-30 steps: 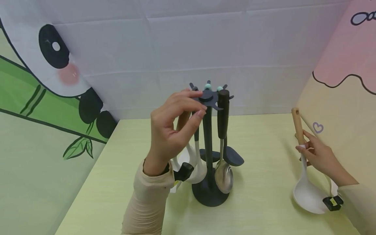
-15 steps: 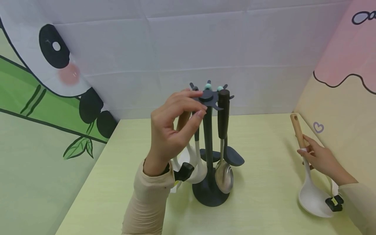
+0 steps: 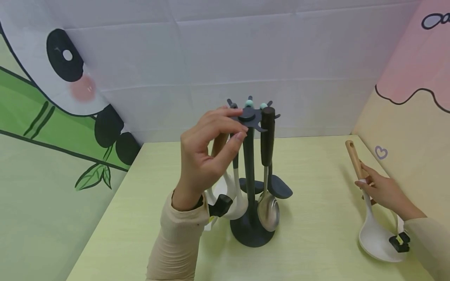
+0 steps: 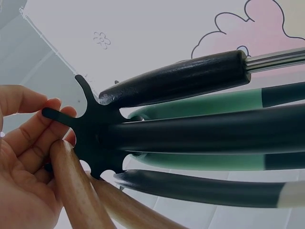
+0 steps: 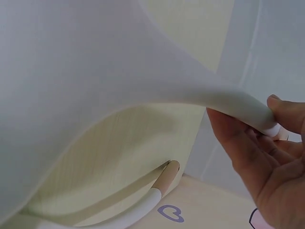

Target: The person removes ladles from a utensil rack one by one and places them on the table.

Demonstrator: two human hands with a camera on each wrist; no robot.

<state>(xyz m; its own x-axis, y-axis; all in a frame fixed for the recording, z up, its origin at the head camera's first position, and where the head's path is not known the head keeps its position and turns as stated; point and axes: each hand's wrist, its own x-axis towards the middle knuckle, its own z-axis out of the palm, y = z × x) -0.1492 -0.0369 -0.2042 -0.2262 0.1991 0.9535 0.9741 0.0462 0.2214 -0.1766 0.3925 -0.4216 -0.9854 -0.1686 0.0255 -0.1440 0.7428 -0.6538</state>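
Note:
My left hand (image 3: 207,144) holds the top of a dark utensil rack (image 3: 249,164), fingers and thumb around one of its hooks. A steel ladle (image 3: 268,212) with a black handle hangs at the rack's front right. White-headed utensils hang beside my left wrist, partly hidden; their wooden handles (image 4: 78,186) show in the left wrist view. At the right side of the table, my right hand (image 3: 384,191) pinches a white ladle (image 3: 377,240) where its wooden handle meets the white neck. The handle leans up and away, with the bowl low near my sleeve.
Dark spatula-like heads (image 3: 280,187) hang at the rack's rear. Another white utensil with a wooden handle end (image 5: 167,177) lies near the right wall, mostly hidden in the head view. Printed cloth walls (image 3: 225,58) border the table (image 3: 316,234) at the back and sides.
My right hand has drawn the white ladle slightly toward me; its bowl shifted right and its handle tip dropped, tilting further left. The left hand and the rack have stayed still.

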